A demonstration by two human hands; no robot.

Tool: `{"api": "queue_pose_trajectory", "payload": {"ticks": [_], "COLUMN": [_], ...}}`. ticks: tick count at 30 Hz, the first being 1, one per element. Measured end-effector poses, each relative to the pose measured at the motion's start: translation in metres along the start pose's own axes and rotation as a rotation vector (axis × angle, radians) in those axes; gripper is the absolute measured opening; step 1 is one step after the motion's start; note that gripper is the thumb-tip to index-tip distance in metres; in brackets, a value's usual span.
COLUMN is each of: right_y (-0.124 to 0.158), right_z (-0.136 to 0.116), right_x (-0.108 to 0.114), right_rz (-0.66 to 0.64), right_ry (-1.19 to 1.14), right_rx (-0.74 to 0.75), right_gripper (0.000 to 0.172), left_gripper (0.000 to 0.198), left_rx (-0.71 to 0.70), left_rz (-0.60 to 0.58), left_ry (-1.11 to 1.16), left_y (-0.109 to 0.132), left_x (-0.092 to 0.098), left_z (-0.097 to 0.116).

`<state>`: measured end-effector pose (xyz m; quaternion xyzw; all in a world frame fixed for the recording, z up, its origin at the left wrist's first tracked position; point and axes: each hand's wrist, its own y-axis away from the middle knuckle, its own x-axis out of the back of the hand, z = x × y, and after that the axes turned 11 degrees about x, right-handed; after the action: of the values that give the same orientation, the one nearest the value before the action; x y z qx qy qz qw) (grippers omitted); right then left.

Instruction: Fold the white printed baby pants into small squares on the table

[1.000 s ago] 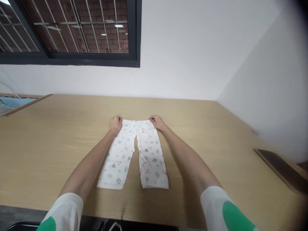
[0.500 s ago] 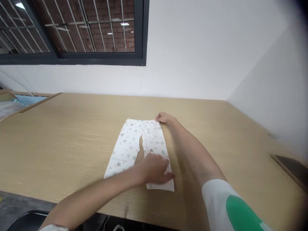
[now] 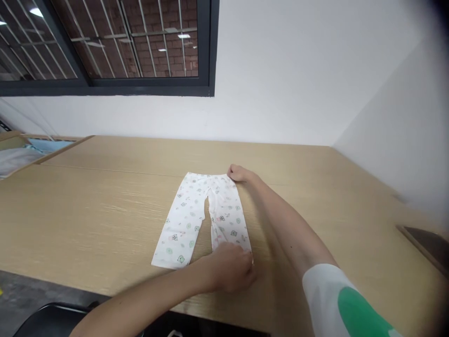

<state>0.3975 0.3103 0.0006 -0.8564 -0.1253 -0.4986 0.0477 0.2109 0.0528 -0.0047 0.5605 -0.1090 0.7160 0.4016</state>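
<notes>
A pair of small white trousers (image 3: pixel 182 224) with a print of little green, pink and dark figures lies flat on the wooden table (image 3: pixel 94 206), waistband toward the wall. My right hand (image 3: pixel 239 173) pinches the right corner of the waistband. Reaching across from the left, my left hand (image 3: pixel 233 267) is closed at the hem of the right trouser leg and covers that hem. Its fingertips are mostly hidden under the hand. The left trouser leg lies spread, with a gap of bare table between the two legs.
An open wooden bin (image 3: pixel 21 152) with white and light blue cloth stands at the far left. A dark recess (image 3: pixel 424 243) is cut into the table at the right. A black chair (image 3: pixel 49 320) is below the front edge. White walls and a barred window (image 3: pixel 140 42) rise behind.
My left hand has moved down the right trouser leg to its hem and closed there. My right hand stays at the waistband corner. The left leg's hem has come into view.
</notes>
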Motion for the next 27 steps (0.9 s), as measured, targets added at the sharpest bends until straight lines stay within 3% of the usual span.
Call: {"api": "queue_pose_trajectory", "payload": {"ticks": [5, 10, 16, 18, 21, 24, 27], "right_y": [0.004, -0.008, -0.033, -0.043, -0.058, -0.069, -0.074], "right_z": [-0.017, -0.050, -0.101, -0.116, -0.135, -0.148, -0.155], "right_x": [0.009, 0.019, 0.000, -0.016, -0.045, -0.070, -0.085], "right_rz": [0.059, 0.159, 0.182, 0.192, 0.222, 0.232, 0.217], "right_ry": [0.037, 0.037, -0.010, -0.013, 0.008, 0.040, 0.072], "right_rx": [0.009, 0.033, 0.059, 0.060, 0.056, 0.067, 0.085], "right_gripper": [0.023, 0.036, 0.041, 0.040, 0.036, 0.034, 0.033], "left_gripper": [0.041, 0.045, 0.051, 0.050, 0.045, 0.041, 0.040], "left_rx": [0.079, 0.176, 0.353, 0.453, 0.616, 0.718, 0.732], "left_rz": [0.081, 0.135, 0.257, 0.341, 0.483, 0.511, 0.531], "left_ry": [0.160, 0.498, 0.764, 0.654, 0.314, 0.109, 0.034], "left_y": [0.028, 0.076, 0.132, 0.146, 0.159, 0.165, 0.167], "left_x": [0.012, 0.025, 0.012, 0.002, -0.012, -0.023, -0.030], "left_z": [-0.008, -0.031, -0.071, -0.084, -0.100, -0.111, -0.118]}}
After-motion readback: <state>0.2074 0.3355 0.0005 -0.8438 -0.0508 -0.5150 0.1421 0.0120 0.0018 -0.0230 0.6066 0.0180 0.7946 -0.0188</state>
